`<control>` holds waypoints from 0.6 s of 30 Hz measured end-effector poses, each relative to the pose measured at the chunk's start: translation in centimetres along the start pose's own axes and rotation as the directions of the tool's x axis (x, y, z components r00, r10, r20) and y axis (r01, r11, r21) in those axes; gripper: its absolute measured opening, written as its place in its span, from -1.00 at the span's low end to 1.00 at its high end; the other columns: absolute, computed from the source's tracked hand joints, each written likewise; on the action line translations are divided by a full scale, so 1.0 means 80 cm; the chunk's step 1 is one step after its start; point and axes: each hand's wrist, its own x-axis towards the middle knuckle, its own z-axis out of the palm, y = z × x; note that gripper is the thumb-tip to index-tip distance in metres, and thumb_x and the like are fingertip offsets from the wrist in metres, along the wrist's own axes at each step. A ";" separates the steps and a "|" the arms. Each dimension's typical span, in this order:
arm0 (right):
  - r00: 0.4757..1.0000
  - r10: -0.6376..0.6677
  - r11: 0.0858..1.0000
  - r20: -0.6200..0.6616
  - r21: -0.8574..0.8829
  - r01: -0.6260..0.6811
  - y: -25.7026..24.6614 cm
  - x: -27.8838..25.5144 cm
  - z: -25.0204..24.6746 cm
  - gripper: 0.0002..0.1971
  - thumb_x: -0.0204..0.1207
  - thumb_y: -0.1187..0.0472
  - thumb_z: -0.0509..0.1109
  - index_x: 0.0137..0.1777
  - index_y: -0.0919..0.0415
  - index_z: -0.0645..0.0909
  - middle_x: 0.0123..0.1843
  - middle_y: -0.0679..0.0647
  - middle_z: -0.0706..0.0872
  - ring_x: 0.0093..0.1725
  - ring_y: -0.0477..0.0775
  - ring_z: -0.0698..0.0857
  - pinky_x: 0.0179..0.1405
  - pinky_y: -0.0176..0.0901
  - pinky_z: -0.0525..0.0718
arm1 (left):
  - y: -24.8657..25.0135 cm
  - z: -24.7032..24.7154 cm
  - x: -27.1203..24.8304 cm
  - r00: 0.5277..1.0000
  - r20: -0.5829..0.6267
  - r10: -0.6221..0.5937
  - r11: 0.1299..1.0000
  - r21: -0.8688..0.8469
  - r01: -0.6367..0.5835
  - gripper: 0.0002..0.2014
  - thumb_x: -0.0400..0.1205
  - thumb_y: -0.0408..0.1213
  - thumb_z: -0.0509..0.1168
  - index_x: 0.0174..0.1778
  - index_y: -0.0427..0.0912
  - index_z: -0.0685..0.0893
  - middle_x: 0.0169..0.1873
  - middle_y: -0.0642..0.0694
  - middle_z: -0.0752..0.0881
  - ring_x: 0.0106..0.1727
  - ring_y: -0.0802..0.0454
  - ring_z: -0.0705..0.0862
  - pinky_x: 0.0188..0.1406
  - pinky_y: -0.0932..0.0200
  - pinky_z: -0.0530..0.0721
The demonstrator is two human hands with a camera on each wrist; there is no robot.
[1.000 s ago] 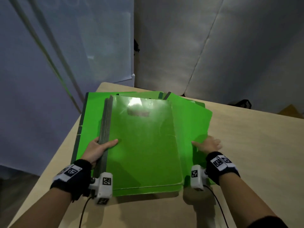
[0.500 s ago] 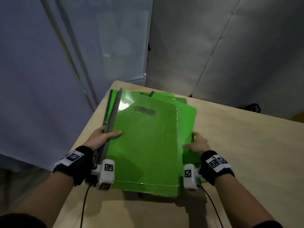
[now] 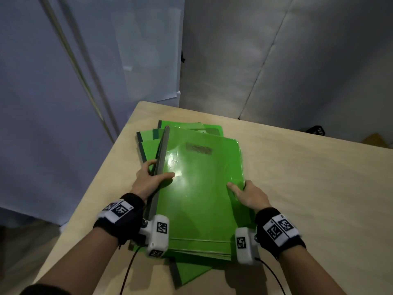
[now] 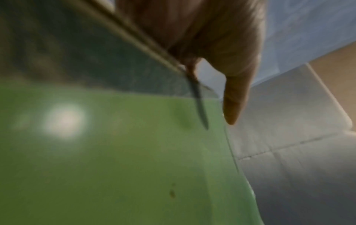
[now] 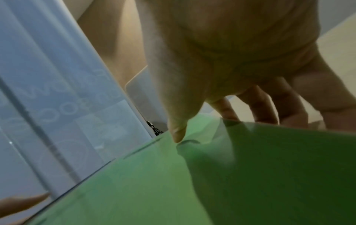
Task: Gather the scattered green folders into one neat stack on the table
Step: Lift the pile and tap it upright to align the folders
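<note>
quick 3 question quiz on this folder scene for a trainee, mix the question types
1. True or false: the left hand grips the grey spine edge of the top folder.
2. Where does the right hand's thumb rest? A) on the bare table B) on the top folder's cover near its right edge C) in the air
3. Fill in: a lower folder's corner pokes out at the stack's ____ end, near or far.

Key: 1 true; 2 B, the right hand has its thumb on the cover and its fingers past the edge; 3 near, so the stack is not yet neat.
</note>
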 end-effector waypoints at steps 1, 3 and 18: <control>1.000 0.000 0.997 0.024 0.071 -0.002 0.002 -0.003 0.000 -0.14 0.50 -0.30 0.19 0.62 0.27 0.10 0.61 0.28 0.34 0.51 0.31 0.44 0.44 0.21 0.46 | -0.011 -0.004 0.013 1.000 -0.027 0.001 1.000 0.003 -0.001 -0.02 -0.20 0.17 0.68 0.17 0.23 0.47 0.42 -0.26 0.46 0.31 -0.31 0.64 0.36 -0.24 0.59; 0.999 0.001 0.991 0.037 0.130 -0.006 0.005 -0.007 0.000 -0.12 0.49 -0.28 0.24 0.62 0.27 0.05 0.63 0.29 0.30 0.52 0.33 0.43 0.45 0.23 0.46 | -0.022 -0.011 0.026 0.997 -0.070 -0.028 0.999 -0.026 0.026 0.16 -0.28 0.20 0.69 0.27 0.28 0.30 0.40 -0.35 0.50 0.29 -0.33 0.65 0.39 -0.24 0.56; 0.978 -0.196 0.779 0.074 0.618 0.110 0.023 -0.008 -0.018 0.18 0.11 -0.33 0.54 0.61 0.10 -0.02 0.57 0.22 0.37 0.45 0.22 0.49 0.38 0.11 0.54 | 0.027 0.009 -0.080 0.993 -0.038 0.115 0.986 -0.115 -0.119 0.02 0.39 -0.35 0.54 0.66 -0.29 0.05 0.64 -0.27 0.24 0.61 -0.21 0.32 0.57 -0.07 0.33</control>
